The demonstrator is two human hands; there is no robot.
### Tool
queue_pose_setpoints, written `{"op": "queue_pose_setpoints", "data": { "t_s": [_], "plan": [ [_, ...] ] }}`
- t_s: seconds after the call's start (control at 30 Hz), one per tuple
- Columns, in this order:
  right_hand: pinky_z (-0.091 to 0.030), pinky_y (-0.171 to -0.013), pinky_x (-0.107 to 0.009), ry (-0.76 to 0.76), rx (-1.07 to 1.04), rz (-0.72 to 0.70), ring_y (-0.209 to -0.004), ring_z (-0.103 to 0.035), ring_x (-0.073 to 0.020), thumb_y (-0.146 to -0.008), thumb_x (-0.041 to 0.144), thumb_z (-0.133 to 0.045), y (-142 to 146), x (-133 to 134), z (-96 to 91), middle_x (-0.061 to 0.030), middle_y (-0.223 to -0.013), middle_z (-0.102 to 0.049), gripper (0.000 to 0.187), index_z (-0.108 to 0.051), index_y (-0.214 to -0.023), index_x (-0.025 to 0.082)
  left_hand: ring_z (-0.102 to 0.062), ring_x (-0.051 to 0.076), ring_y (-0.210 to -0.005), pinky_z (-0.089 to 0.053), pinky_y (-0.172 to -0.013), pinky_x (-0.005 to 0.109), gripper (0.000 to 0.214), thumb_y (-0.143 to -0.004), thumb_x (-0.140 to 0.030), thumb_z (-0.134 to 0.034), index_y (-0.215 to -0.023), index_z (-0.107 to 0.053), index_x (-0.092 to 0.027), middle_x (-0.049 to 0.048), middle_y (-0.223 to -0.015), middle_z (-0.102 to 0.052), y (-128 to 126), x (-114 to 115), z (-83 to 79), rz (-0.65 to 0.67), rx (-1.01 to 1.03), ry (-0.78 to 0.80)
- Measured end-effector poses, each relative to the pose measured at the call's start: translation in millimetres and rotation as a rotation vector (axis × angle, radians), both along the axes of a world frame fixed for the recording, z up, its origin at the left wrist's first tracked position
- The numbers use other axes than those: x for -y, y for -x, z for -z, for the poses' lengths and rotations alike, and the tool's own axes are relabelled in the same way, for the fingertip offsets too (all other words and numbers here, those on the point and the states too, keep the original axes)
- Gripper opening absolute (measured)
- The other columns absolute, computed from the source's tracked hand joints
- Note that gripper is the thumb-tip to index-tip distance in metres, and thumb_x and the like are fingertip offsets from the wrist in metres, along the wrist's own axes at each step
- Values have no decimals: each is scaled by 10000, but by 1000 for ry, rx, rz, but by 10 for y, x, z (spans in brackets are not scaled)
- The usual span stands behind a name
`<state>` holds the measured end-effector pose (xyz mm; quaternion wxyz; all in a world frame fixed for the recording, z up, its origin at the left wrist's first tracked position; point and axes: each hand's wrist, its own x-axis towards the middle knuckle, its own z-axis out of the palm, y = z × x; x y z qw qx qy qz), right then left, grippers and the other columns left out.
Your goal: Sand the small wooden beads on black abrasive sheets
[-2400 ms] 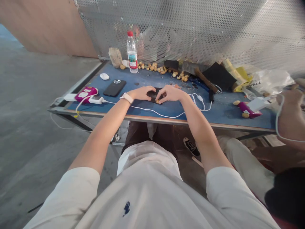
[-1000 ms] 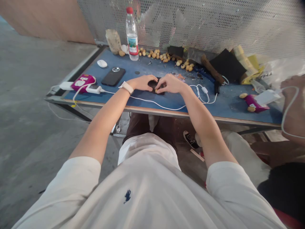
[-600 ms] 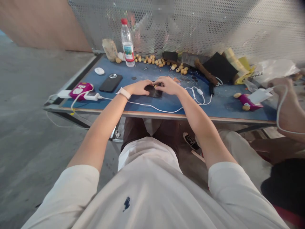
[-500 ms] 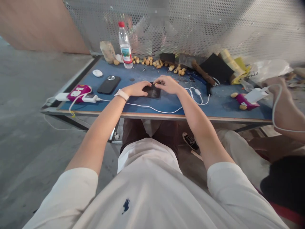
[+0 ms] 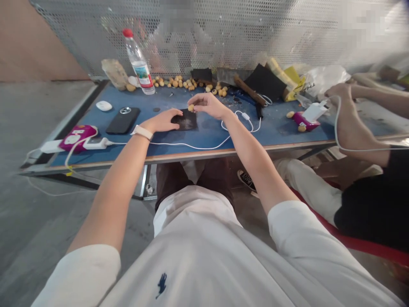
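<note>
My right hand (image 5: 207,104) pinches a small round tan ball (image 5: 191,108) between thumb and fingertips, just over the far right part of a black square sheet. That black sheet (image 5: 185,122) lies flat on the blue tabletop and has a greyish dusty patch in its middle. On its left edge rest the thumb and fingers of my left hand (image 5: 162,121), spread apart and holding nothing else; a white band circles that wrist. Several similar tan balls (image 5: 177,81) lie in a row along the back of the table.
Left of my hands are a black phone (image 5: 123,120), a white mouse (image 5: 104,105), a water bottle (image 5: 143,74) and a purple power strip (image 5: 76,137). A white cable (image 5: 191,147) crosses the front. Rightward lie dark sheets (image 5: 266,83) and another person's arm (image 5: 351,115).
The view has shifted, so the table appears farther left. My right hand has lifted slightly with the ball, its fingers more raised. My left hand stays at the sheet's edge.
</note>
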<state>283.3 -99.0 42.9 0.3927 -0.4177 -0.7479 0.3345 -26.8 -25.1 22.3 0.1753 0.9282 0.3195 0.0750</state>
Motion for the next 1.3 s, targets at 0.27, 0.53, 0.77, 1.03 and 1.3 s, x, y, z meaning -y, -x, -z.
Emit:
{"op": "queue_pose_setpoints", "data": {
  "t_s": [0.27,0.53,0.77,1.03,1.3],
  "plan": [
    [-752,-1211,-524,-46,10,-49,-1281,-881,-358,-854,540,-1098,-69,-111,102,-150,-1199,-957,507,-886,-1182,215,-652,488,-1804,-473,-1583,628,967,-896,-577,-799,-1796,-731,-231,197,-1930,-696,26,-43,46,-60,18,-35],
    [-741,-1156,-465,-12,126,-57,-1173,-871,-303,-828,419,-1076,-62,-102,170,-97,-1175,-958,371,-919,-1115,246,-690,465,-1755,-506,-1557,604,912,-914,-586,-770,-1764,-765,-255,173,-1868,-745,20,-3,43,-53,21,-47],
    [-726,-995,-489,-137,313,-22,-941,-824,-306,-862,557,-1026,-131,-204,258,-89,-982,-926,402,-1017,-1116,246,-681,456,-1771,-482,-1573,573,927,-926,-577,-743,-1772,-762,-198,201,-1870,-737,-3,11,56,-35,9,-62],
    [-758,-1105,-550,-63,229,-69,-1066,-885,-345,-871,587,-1055,-161,-192,277,-105,-1129,-981,353,-1042,-1072,297,-683,443,-1773,-478,-1578,576,870,-927,-524,-753,-1737,-796,-210,187,-1858,-754,-12,-2,77,-8,17,-82],
    [-761,-1088,-540,-40,240,-44,-1049,-880,-333,-882,584,-1085,-159,-223,312,-107,-1116,-990,396,-1050,-1114,265,-699,440,-1759,-491,-1568,578,846,-942,-512,-729,-1719,-787,-180,213,-1849,-755,-2,9,87,-1,9,-84]
  ]
}}
